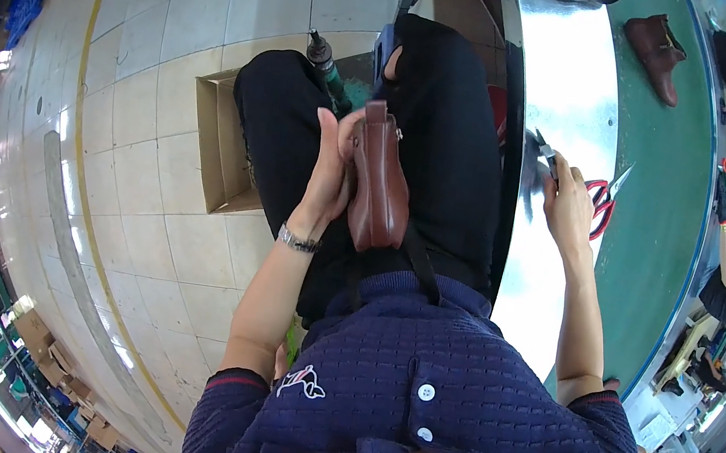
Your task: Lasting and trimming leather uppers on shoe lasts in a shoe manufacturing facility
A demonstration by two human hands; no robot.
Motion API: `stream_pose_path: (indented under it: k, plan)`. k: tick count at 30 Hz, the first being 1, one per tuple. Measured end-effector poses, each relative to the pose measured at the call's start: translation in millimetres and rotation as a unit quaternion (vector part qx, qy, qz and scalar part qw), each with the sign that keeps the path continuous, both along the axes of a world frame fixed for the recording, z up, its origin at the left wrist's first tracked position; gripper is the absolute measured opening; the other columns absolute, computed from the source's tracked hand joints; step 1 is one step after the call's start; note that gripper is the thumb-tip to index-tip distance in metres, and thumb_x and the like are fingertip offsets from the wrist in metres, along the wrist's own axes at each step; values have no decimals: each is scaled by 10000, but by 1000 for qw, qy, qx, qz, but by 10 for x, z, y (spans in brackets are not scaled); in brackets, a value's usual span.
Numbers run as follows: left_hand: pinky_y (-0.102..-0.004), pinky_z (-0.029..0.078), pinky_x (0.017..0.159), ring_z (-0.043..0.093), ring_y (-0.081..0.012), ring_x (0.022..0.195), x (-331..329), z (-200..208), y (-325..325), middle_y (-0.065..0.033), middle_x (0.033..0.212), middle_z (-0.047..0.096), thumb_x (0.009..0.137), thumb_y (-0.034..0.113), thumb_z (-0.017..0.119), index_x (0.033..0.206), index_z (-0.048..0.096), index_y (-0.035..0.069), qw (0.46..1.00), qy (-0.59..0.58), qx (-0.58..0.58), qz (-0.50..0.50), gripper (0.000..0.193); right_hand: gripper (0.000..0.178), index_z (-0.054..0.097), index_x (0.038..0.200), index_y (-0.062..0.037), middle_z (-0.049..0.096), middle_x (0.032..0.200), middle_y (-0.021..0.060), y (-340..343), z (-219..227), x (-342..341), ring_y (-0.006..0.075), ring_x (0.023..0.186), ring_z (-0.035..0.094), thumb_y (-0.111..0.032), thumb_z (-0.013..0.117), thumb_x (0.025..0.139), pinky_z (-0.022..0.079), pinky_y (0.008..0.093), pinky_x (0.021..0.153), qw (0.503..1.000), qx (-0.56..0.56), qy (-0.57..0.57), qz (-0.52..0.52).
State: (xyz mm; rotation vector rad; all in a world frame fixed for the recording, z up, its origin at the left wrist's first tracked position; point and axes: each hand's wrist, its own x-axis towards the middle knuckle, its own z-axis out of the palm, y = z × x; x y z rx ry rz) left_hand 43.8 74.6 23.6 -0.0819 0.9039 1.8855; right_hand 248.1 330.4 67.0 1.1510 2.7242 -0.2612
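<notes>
So your left hand [332,167] held the brown shoe [381,192] over your lap [452,119]; your right hand [570,208] pinched the grey tool [548,156] (red scissors [610,194] lay close). Choosing a tool seemed your step; the next move needed a firm grip.

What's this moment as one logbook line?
left hand: against brown boot | right hand: gripping slim pointed tool at metal worktop | red-handled scissors: beside right hand

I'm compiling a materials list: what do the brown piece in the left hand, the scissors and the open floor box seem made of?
Brown piece: smooth, semi-glossy leather or imitation, given its soft highlights. Scissors: silvery, probably steel blades; red handles, perhaps plastic, by their even colour. Box: likely matte cardboard, from its thin tan walls.
</notes>
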Motion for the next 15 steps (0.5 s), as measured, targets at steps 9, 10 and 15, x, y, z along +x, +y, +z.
stream_pose_path:
  k: [9, 10, 15]
  plan:
    - [-345, 537, 809, 646, -226, 907, 98, -76, 231, -151, 1002, 652, 852, 806, 253, 1120, 591, 8, 991, -10, -69, -116, 907, 357, 591, 1232, 9, 604, 1204, 181, -603, 367, -198, 238, 1027, 617, -204, 592, 945, 505, 339, 833, 894, -357, 250, 106]
    - [-322, 523, 817, 638, -180, 890, 172, 107, 361, -118, 963, 658, 870, 785, 249, 1072, 604, 17, 991, -4, -113, -77, 869, 364, 594, 1217, 22, 630, 1155, 177, -693, 410, -259, 226, 1007, 624, -229, 578, 954, 507, 329, 822, 871, -421, 238, 90]
    - [-304, 456, 940, 599, -160, 996, 392, 61, 340, -91, 1096, 625, 790, 469, 766, 1211, 494, 10, 948, 300, -84, -63, 680, 381, 627, 1126, 24, 687, 840, 131, -539, 646, -562, 177, 768, 646, -314, 592, 955, 497, 309, 722, 871, -483, 53, 67]
